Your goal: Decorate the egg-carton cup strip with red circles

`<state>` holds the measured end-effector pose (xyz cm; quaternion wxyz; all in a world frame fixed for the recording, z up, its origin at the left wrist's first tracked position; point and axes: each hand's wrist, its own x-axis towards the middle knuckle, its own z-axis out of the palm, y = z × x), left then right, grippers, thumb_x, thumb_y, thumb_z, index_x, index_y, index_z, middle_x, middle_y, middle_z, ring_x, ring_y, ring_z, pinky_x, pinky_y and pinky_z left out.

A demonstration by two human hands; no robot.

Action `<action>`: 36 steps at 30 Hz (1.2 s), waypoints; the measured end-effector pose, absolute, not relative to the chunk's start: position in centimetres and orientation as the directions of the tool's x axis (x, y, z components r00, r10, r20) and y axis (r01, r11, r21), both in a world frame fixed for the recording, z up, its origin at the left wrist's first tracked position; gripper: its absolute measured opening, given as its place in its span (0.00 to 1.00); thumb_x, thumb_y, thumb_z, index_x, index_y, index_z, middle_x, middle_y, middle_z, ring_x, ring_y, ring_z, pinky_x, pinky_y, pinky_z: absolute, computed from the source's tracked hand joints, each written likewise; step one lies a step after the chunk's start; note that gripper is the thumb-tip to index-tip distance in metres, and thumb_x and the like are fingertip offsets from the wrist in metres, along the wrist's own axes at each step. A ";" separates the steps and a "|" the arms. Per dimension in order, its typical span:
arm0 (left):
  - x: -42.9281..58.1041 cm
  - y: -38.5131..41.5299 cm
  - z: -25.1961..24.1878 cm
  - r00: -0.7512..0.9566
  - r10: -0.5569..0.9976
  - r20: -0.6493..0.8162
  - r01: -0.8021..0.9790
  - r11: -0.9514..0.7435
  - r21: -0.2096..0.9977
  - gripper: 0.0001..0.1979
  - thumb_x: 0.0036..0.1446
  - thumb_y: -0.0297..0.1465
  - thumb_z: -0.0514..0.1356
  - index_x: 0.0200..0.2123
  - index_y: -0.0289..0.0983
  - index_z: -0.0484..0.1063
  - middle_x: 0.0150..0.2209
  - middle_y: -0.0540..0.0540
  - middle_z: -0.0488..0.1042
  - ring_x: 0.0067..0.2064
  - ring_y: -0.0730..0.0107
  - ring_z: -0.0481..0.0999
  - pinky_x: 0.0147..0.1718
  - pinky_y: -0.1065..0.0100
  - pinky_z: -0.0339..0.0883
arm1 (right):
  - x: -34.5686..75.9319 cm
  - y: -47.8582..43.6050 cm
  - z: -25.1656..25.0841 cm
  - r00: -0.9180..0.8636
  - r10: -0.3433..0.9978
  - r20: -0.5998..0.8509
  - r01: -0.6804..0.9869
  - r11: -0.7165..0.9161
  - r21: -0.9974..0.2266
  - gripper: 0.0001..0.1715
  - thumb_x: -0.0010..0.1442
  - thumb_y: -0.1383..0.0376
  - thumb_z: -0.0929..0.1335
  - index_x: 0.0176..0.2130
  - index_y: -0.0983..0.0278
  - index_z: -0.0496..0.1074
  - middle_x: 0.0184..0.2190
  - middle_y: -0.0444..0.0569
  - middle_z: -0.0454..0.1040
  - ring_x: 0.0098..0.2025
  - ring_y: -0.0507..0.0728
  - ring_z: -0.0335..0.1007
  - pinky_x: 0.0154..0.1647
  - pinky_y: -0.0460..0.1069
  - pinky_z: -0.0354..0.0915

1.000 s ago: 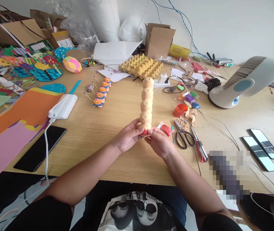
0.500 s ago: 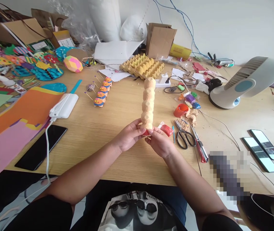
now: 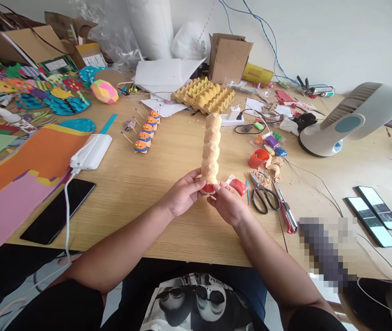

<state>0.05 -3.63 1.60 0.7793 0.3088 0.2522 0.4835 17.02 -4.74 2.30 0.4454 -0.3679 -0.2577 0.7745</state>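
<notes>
Both hands hold a strip of egg carton (image 3: 211,147), a row of pale bumps that points away from me over the table. Red clay (image 3: 209,188) covers part of its near end. My left hand (image 3: 186,192) pinches that end from the left, while my right hand (image 3: 228,201) grips it from the right. Just beyond my right fingers lies a red packet of clay (image 3: 239,186). Beside it are a thin blue tool (image 3: 248,193), black-handled scissors (image 3: 265,195) and a red utility knife (image 3: 287,212).
A painted carton caterpillar (image 3: 146,132) stands farther off on the left. Yellow egg trays (image 3: 202,94) lie at the back. A white fan (image 3: 347,119), a red tape roll (image 3: 258,158) and clay packets (image 3: 272,141) are on the right; a phone (image 3: 59,211) and power bank (image 3: 92,151) sit left.
The carton strip has tilted slightly at its near end, so more of the red clay shows between my fingers. Both hands keep their hold in nearly the same place.
</notes>
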 end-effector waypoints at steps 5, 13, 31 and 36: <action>0.2 -3.7 1.4 0.413 0.906 -0.090 -0.583 0.340 0.738 0.21 0.60 0.32 0.70 0.56 0.38 0.76 0.45 0.44 0.82 0.44 0.69 0.81 0.49 0.68 0.72 | 16.9 -4.6 2.4 -0.296 0.891 -0.344 -0.480 -0.450 -0.753 0.21 0.41 0.53 0.84 0.31 0.61 0.81 0.33 0.45 0.79 0.37 0.53 0.68 0.41 0.49 0.61; 0.3 -3.9 1.3 0.340 0.935 -0.099 -0.563 0.286 0.775 0.22 0.59 0.32 0.71 0.57 0.40 0.75 0.44 0.45 0.83 0.44 0.70 0.81 0.48 0.67 0.72 | 16.7 -4.6 2.4 -0.265 0.903 -0.337 -0.420 -0.423 -0.803 0.21 0.40 0.52 0.84 0.29 0.60 0.80 0.30 0.44 0.77 0.36 0.53 0.66 0.41 0.49 0.61; 0.3 -3.7 1.0 0.367 0.928 -0.059 -0.557 0.270 0.786 0.23 0.58 0.31 0.71 0.57 0.39 0.76 0.43 0.44 0.83 0.44 0.67 0.82 0.47 0.67 0.71 | 16.5 -4.9 2.5 -0.248 0.926 -0.285 -0.403 -0.366 -0.839 0.19 0.43 0.54 0.83 0.28 0.59 0.77 0.28 0.44 0.75 0.34 0.54 0.64 0.39 0.51 0.58; 0.1 -3.6 1.3 0.382 0.921 -0.075 -0.594 0.307 0.743 0.22 0.58 0.32 0.71 0.55 0.38 0.77 0.42 0.45 0.83 0.41 0.69 0.82 0.46 0.67 0.72 | 16.7 -5.1 2.8 -0.313 0.902 -0.298 -0.456 -0.418 -0.786 0.20 0.44 0.51 0.83 0.32 0.59 0.81 0.33 0.46 0.79 0.39 0.55 0.69 0.43 0.51 0.60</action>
